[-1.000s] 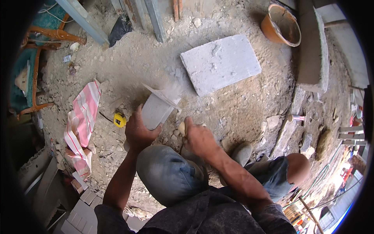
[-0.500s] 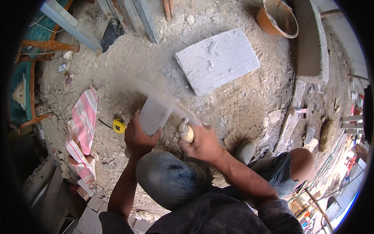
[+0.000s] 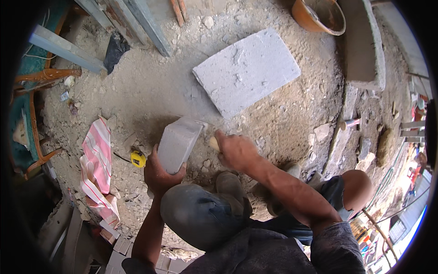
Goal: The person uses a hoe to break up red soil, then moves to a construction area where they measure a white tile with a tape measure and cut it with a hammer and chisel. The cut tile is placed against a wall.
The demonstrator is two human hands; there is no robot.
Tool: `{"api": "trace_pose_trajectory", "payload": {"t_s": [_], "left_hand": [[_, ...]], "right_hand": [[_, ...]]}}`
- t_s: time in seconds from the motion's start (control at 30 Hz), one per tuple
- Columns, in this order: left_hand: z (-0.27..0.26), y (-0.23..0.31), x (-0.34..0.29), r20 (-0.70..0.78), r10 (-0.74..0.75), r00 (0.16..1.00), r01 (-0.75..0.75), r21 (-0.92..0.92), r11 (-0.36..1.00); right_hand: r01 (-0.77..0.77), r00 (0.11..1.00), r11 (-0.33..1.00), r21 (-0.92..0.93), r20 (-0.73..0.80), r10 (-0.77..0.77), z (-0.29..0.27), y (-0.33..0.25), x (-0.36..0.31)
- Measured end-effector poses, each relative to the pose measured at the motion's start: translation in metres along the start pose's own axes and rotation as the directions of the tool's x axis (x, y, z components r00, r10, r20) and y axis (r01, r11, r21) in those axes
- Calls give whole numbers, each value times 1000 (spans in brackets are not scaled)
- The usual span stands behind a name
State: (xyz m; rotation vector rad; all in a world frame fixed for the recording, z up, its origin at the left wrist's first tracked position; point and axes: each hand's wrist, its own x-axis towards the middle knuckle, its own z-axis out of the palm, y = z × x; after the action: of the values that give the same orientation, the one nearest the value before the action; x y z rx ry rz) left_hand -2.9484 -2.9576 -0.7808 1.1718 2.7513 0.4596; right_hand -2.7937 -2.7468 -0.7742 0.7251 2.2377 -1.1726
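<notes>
My left hand (image 3: 160, 176) is wrapped round the near end of a small grey concrete block (image 3: 179, 144), which stands tilted over the dirt. My right hand (image 3: 239, 153) is closed on the pale wooden handle (image 3: 214, 143) of what looks like a trowel. Its blade, thin and partly hidden, lies by the block's far right edge. Just beyond is a large flat light-grey slab (image 3: 248, 71) on the ground. A yellow tape measure (image 3: 138, 159) rests left of my left hand.
A pink-and-white striped cloth (image 3: 97, 157) lies at the left, near teal-upholstered wooden chairs (image 3: 34, 132). Metal posts (image 3: 146, 27) stand at the far left. An orange bucket (image 3: 315, 18) and a concrete trough (image 3: 360, 45) are at the far right. A hammer (image 3: 350, 123) lies below the trough.
The block has tilted in my left hand and its right side face shows more. My right hand has turned, and the blurred blade has moved from across the block to its far right edge.
</notes>
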Motion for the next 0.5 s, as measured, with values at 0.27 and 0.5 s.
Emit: {"api": "trace_pose_trajectory", "payload": {"t_s": [0.27,0.5], "left_hand": [[-5,-1,-11,113,-70,991,68,22,997],[-7,10,3,126,-59,990,62,-27,998]], "right_hand": [[-35,999,999,-1,29,35,11,-7,7],[-219,973,975,-25,65,221,68,66,24]]}}
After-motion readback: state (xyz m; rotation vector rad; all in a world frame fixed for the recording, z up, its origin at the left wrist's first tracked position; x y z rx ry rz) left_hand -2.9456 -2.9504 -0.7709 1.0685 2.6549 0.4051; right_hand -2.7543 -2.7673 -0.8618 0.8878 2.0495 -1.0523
